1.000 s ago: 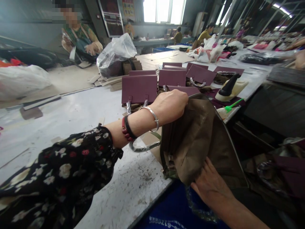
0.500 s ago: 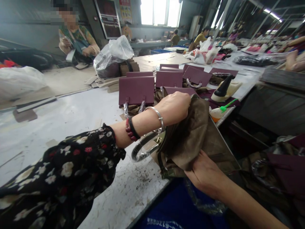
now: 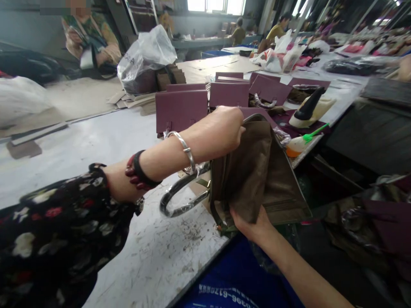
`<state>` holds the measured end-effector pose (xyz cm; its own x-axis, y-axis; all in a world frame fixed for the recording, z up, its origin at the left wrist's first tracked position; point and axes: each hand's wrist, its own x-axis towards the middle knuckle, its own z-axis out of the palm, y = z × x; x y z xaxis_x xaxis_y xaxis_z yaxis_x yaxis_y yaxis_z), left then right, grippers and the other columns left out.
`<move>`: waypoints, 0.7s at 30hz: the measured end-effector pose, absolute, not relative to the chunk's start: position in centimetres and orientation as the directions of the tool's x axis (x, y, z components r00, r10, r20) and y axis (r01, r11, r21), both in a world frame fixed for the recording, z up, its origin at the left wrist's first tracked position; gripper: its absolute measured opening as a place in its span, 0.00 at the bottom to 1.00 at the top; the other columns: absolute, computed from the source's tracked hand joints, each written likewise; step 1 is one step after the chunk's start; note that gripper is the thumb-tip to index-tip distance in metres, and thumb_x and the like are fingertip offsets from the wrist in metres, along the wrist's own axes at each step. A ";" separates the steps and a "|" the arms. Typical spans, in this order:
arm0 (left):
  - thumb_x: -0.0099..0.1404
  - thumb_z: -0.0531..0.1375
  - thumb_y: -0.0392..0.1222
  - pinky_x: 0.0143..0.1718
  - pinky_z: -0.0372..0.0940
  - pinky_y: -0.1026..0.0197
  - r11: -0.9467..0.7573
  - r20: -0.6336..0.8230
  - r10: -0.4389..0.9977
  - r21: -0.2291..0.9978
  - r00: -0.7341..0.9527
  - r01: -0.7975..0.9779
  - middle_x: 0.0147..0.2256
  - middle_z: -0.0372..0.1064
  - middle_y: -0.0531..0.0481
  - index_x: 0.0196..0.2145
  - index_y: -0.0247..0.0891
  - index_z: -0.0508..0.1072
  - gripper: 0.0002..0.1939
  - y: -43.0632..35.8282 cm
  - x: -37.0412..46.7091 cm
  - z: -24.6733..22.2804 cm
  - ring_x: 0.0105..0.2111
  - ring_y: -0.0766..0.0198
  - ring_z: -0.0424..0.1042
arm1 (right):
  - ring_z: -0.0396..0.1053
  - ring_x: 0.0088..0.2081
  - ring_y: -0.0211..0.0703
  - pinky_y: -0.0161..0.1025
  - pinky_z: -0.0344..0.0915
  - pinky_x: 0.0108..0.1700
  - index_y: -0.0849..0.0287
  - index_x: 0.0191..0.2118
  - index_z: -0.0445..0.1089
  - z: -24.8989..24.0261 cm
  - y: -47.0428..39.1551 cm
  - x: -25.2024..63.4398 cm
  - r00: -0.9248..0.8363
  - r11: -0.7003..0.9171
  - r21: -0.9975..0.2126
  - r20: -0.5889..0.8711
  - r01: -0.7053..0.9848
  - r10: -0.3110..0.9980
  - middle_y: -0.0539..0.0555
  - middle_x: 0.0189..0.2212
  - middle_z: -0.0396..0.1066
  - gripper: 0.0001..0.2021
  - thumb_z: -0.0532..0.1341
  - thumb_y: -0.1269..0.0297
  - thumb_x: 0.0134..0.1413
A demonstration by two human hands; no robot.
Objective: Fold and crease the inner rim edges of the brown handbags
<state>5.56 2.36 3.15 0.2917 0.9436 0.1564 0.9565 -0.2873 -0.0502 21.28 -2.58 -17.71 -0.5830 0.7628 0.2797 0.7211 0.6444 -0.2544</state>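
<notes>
A brown bag [image 3: 282, 179] lies on its side at the table's front edge, its lining [image 3: 252, 167] bunched at the opening. My left hand [image 3: 224, 128], with a silver bangle at the wrist, is closed on the bag's upper edge; its fingertips are mostly hidden. Lower down, my right hand [image 3: 252, 222] grips the lining, the fingers partly behind the cloth. A plastic-wrapped handle [image 3: 180, 196] sticks out from the bag to the left over the white table [image 3: 135, 248].
Maroon bags [image 3: 181, 109] stand behind my left hand. A bottle with a green nozzle [image 3: 298, 145] and a black-tipped container [image 3: 308, 113] are at the right edge. A blue bin [image 3: 237, 278] is below. A co-worker [image 3: 91, 42] stands at the far left.
Both hands have shifted left in view. The lining is spread flatter and more upright between them, and my right hand has moved in under its lower part.
</notes>
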 end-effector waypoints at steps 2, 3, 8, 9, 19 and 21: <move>0.62 0.48 0.41 0.31 0.61 0.65 -0.278 0.174 0.942 -0.075 0.287 0.958 0.25 0.69 0.47 0.30 0.31 0.73 0.16 2.3 5.0 3.5 0.31 0.61 0.70 | 0.63 0.47 0.51 0.48 0.59 0.49 0.62 0.43 0.68 -17.4 -2.4 21.1 -0.601 0.657 -0.229 0.271 0.718 0.752 0.58 0.38 0.71 0.14 0.49 0.69 0.55; 0.62 0.48 0.42 0.31 0.60 0.66 -0.271 0.184 0.941 -0.092 0.284 0.958 0.25 0.68 0.48 0.30 0.31 0.73 0.16 2.2 4.7 3.9 0.31 0.61 0.70 | 0.62 0.48 0.51 0.49 0.57 0.51 0.61 0.44 0.68 -17.2 -2.3 21.0 -0.620 0.673 -0.216 0.267 0.707 0.738 0.57 0.40 0.71 0.14 0.50 0.68 0.55; 0.60 0.48 0.47 0.31 0.60 0.66 -0.237 0.164 0.949 -0.201 0.271 0.951 0.21 0.64 0.52 0.28 0.34 0.72 0.18 1.4 4.0 5.9 0.29 0.63 0.69 | 0.56 0.52 0.53 0.51 0.44 0.57 0.60 0.48 0.66 -16.2 -1.8 21.3 -0.709 0.752 -0.162 0.253 0.639 0.658 0.57 0.46 0.67 0.16 0.53 0.66 0.53; 0.61 0.48 0.46 0.32 0.60 0.66 -0.253 0.160 0.943 -0.218 0.290 0.943 0.22 0.64 0.52 0.28 0.34 0.72 0.18 1.2 4.0 6.0 0.29 0.63 0.69 | 0.55 0.53 0.53 0.52 0.44 0.57 0.62 0.49 0.64 -16.0 -1.8 21.3 -0.711 0.753 -0.152 0.255 0.640 0.655 0.59 0.47 0.66 0.17 0.53 0.66 0.53; 0.62 0.49 0.43 0.28 0.56 0.66 -0.291 0.175 0.937 -0.090 0.303 0.953 0.22 0.64 0.50 0.28 0.35 0.69 0.13 -0.1 1.0 4.4 0.25 0.64 0.66 | 0.60 0.48 0.52 0.52 0.43 0.56 0.61 0.47 0.67 -14.0 -2.4 20.4 -0.715 0.748 -0.047 0.262 0.662 0.648 0.60 0.41 0.70 0.18 0.51 0.72 0.50; 0.62 0.48 0.43 0.23 0.53 0.67 -0.303 0.184 0.937 0.015 0.296 0.953 0.18 0.60 0.54 0.25 0.36 0.67 0.13 -0.7 -0.2 4.1 0.21 0.68 0.62 | 0.62 0.46 0.51 0.51 0.46 0.55 0.62 0.46 0.68 -14.4 -2.2 20.8 -0.693 0.744 -0.050 0.325 0.667 0.643 0.60 0.41 0.70 0.18 0.52 0.73 0.48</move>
